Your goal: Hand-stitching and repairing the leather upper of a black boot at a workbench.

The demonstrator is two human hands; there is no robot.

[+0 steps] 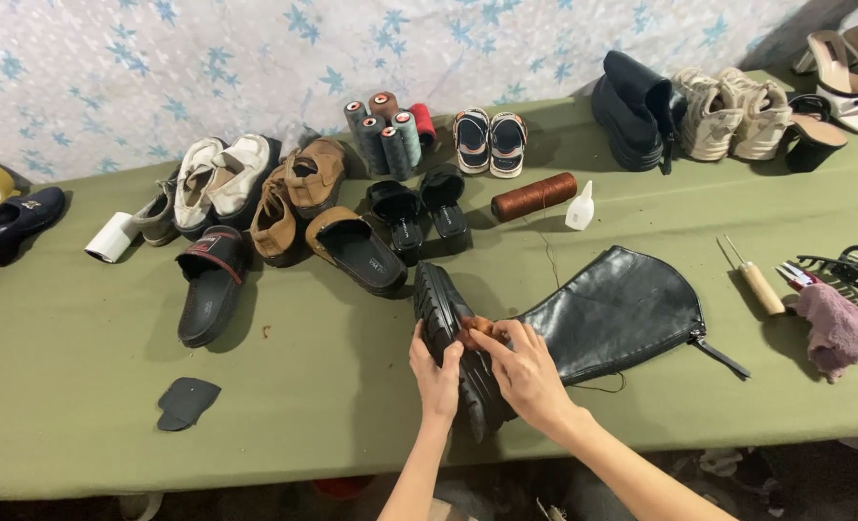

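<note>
1. Black boot (583, 318) lies on its side on the green table (91, 425), near the front edge and a bit right of centre; the ridged sole faces left, the leather shaft fans out to the right, and the zip pull hangs at the far right end.
2. Left hand (435, 378) grips the sole edge, fingers curled over it, thumb on the near side.
3. Right hand (523, 371) rests on the boot just by the sole, fingertips pressed together on a small brown cloth (475, 331) held against the sole rim.
4. The hands almost touch each other at the sole.
5. A thin thread (548, 253) trails from the boot up toward the brown thread spool (534, 196), which lies on its side behind the boot.
6. Small white glue bottle (580, 206) sits just right of the spool.
7. Wooden-handled awl (757, 280) lies right of the boot, well apart from it; a black hair clip (844, 270) and a pinkish rag (839, 328) are further right.
8. A cluster of thread cones (388, 133) stands at the back centre, with a pair of small sandals (490, 142) beside it.
9. Loose shoes crowd the back left: brown loafers (294, 193), a black slide (209, 285), white sneakers (218, 178).
10. Black ankle boot (631, 108) and beige sneakers (733, 113) sit at the back right.
11. Dark insole piece (185, 401) lies alone at the front left.
</note>
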